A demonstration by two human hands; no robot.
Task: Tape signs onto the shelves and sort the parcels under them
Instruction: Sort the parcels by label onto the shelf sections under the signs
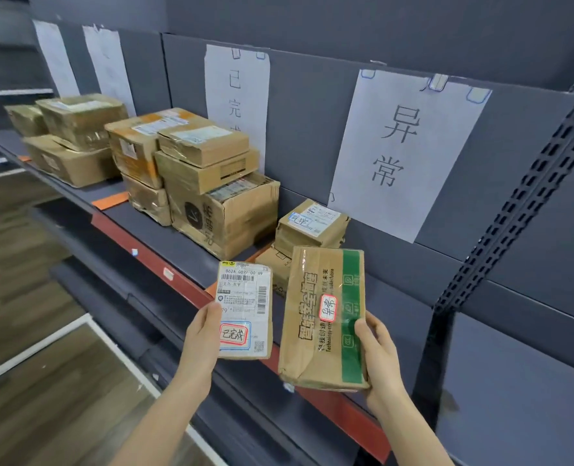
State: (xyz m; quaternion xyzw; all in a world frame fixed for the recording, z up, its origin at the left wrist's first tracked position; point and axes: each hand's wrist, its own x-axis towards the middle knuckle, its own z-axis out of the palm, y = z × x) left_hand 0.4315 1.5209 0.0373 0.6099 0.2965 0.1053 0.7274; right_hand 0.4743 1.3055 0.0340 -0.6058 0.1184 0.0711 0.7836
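Observation:
My left hand [200, 341] grips a small cardboard parcel [245, 309] with a white shipping label and a red-and-blue sticker. My right hand [378, 358] grips a larger brown parcel [322, 317] with a green tape band and a red-edged sticker. Both parcels are held up in front of the shelf [191, 250]. Four white paper signs are taped to the shelf's back panel; the nearest sign [403, 153] hangs at the right, another sign [237, 102] in the middle. Under the right sign sits a small stack of parcels [311, 227].
A pile of boxes [205, 176] stands under the middle sign, and more boxes [67, 136] lie further left under two far signs [80, 58]. A perforated black upright [514, 210] bounds the shelf at the right. Lower shelves and wood flooring lie below.

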